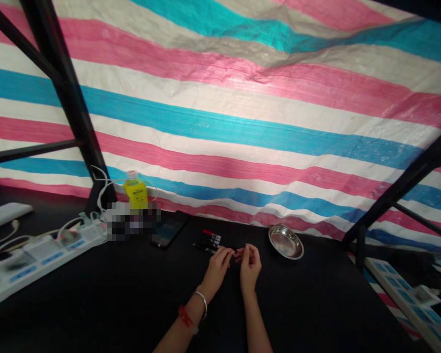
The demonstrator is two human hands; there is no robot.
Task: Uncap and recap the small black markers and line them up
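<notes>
My left hand (217, 268) and my right hand (250, 268) are close together over the black table (301, 304), fingertips nearly meeting. Both are closed in a pinch. Something small and dark seems to be between the fingers, and a thin dark tip shows above the right hand, but its kind cannot be made out. Just behind my left hand lie several black pens or markers (206, 247) and a red one (208, 232), side by side. A silver bangle (202, 300) and a red band (185, 316) circle my left wrist.
A shallow metal bowl (285, 242) stands right of my hands. To the left are a dark tablet (170, 229), a yellow bottle (136, 194) and a long white power strip (40, 264) with cables. Another power strip (404, 289) is at right. A striped sheet (242, 132) hangs behind.
</notes>
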